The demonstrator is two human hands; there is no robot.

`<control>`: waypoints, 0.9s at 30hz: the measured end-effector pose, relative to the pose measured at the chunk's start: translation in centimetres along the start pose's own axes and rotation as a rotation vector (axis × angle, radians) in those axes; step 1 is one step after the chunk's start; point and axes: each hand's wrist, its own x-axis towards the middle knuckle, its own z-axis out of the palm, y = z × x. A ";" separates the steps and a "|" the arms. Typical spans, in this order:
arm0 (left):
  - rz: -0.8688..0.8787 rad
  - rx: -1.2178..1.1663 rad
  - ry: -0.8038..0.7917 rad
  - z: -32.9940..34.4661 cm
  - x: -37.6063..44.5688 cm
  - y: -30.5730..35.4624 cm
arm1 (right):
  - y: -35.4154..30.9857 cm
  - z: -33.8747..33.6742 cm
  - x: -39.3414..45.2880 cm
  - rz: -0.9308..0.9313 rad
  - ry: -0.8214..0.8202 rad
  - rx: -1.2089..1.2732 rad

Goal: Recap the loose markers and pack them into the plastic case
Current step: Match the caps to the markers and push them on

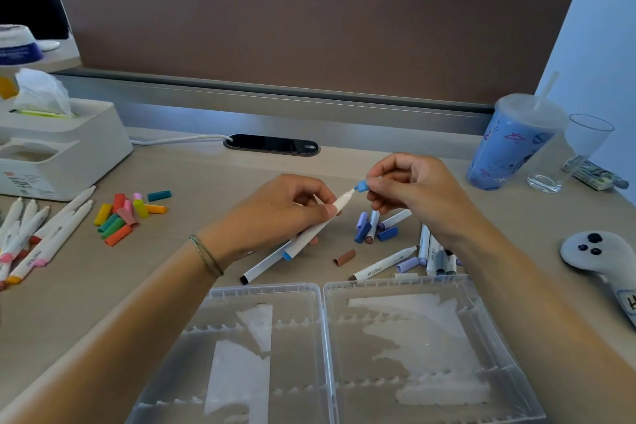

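Marker (311,232) slants in the left hand (278,213), tip up, steadied so the right hand (409,189) can seat its pinched blue cap (361,187).

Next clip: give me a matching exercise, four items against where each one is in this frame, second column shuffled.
Items:
1. blue cap
2. white marker
3. brown cap
4. plastic case

Places:
A. lying alone on the desk between the forearms
B. pinched by the right hand
C. open at the near edge of the desk
D. gripped by the left hand

Pairs: 1-B, 2-D, 3-A, 4-C
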 end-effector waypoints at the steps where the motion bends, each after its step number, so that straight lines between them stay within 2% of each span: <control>1: 0.012 0.009 0.008 0.0 0.0 0.0 | 0.0 0.1 -0.1 -0.005 -0.002 -0.010; 11: 0.050 0.048 0.042 0.0 0.1 0.1 | -0.2 0.5 0.0 -0.061 0.082 -0.015; 15: 0.065 0.066 0.047 0.2 0.1 0.0 | -0.2 1.2 -0.1 -0.076 0.049 -0.055; 23: 0.003 -0.154 0.084 1.4 0.3 -0.4 | 0.3 3.4 -0.4 -0.135 -0.023 -0.124; 27: -0.002 -0.131 0.167 1.9 0.4 -0.6 | 0.8 4.5 -0.2 -0.145 0.072 -0.185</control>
